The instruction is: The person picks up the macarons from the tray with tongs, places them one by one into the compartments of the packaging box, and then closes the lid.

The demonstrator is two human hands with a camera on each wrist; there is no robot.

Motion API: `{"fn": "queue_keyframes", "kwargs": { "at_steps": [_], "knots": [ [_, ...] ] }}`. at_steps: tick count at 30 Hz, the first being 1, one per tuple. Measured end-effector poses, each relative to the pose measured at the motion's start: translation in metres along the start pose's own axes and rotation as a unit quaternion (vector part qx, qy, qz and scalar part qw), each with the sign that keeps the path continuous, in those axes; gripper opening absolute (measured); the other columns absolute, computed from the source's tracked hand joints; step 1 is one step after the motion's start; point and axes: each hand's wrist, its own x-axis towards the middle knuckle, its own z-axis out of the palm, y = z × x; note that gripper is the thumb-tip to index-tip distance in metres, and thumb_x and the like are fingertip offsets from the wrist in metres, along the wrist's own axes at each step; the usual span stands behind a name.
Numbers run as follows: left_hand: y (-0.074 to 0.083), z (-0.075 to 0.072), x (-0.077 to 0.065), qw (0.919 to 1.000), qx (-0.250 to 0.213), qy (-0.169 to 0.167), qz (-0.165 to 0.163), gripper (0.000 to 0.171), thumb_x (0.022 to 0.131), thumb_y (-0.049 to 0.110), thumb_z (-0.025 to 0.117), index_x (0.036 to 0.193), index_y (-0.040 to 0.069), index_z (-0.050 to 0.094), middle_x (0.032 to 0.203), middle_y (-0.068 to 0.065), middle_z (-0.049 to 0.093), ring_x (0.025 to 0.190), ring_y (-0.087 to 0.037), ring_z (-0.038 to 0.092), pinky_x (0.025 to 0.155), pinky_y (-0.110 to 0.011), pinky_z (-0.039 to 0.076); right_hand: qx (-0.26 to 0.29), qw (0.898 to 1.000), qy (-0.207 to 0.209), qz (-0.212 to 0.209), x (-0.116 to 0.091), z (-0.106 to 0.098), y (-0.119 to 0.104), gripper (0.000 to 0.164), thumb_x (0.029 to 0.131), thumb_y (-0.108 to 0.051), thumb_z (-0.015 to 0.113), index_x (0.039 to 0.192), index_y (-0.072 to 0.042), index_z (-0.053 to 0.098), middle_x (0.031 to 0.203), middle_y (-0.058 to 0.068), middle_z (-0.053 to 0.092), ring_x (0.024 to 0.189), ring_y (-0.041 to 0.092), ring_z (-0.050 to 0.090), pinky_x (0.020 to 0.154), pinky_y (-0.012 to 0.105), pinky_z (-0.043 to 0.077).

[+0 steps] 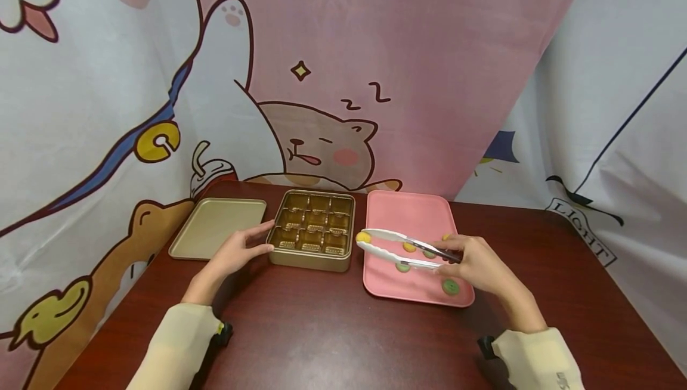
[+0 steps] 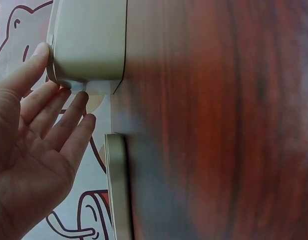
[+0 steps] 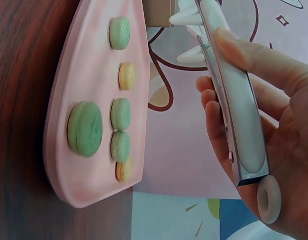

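My right hand holds white-and-metal tongs, with their tips pointing left. A yellow macaron sits at the tips, raised between the pink tray and the gold tin. Inside the tin is a gold insert split into several compartments, with no macarons visible in them. My left hand touches the tin's left side with fingers extended; its thumb and fingertips meet the corner in the left wrist view. Several green macarons and yellow macarons lie on the pink tray.
A flat gold lid lies left of the tin, close beyond my left hand. Everything stands on a dark reddish wooden table. Behind it hangs a cartoon-printed curtain that also runs along both sides.
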Motion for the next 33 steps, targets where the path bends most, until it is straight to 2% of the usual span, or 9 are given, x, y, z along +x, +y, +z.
{"fn": "queue_keyframes", "kwargs": {
  "at_steps": [11,25,33],
  "knots": [
    [-0.001,0.0,0.002,1.0,-0.001,-0.004,0.006,0.061,0.093,0.017,0.071,0.147,0.003,0.048,0.151,-0.016,0.049,0.138,-0.039,0.047,0.112,-0.057,0.037,0.012,0.999,0.008,-0.034,0.009,0.007,-0.006,0.041,0.072,-0.007,0.087,0.111,-0.007,0.077,0.084,0.002,0.069,0.068,0.004,0.051,0.057,0.021,0.044],
    [-0.001,-0.001,-0.001,0.9997,0.015,-0.004,0.018,0.059,0.093,0.015,0.07,0.147,0.002,0.048,0.151,-0.017,0.048,0.137,-0.04,0.048,0.11,-0.059,0.038,0.039,0.998,-0.004,-0.044,0.021,0.018,-0.015,0.041,0.072,-0.012,0.089,0.111,-0.009,0.077,0.083,-0.006,0.068,0.067,0.006,0.052,0.058,0.021,0.046],
    [0.0,0.0,0.0,0.9999,0.009,-0.005,0.006,0.059,0.094,0.021,0.069,0.147,0.003,0.049,0.152,-0.015,0.048,0.139,-0.037,0.047,0.112,-0.055,0.038,0.039,0.998,-0.008,-0.049,0.023,0.02,-0.019,0.044,0.072,-0.015,0.089,0.114,-0.01,0.076,0.085,-0.007,0.067,0.073,0.014,0.054,0.06,0.021,0.045]
  ]
}}
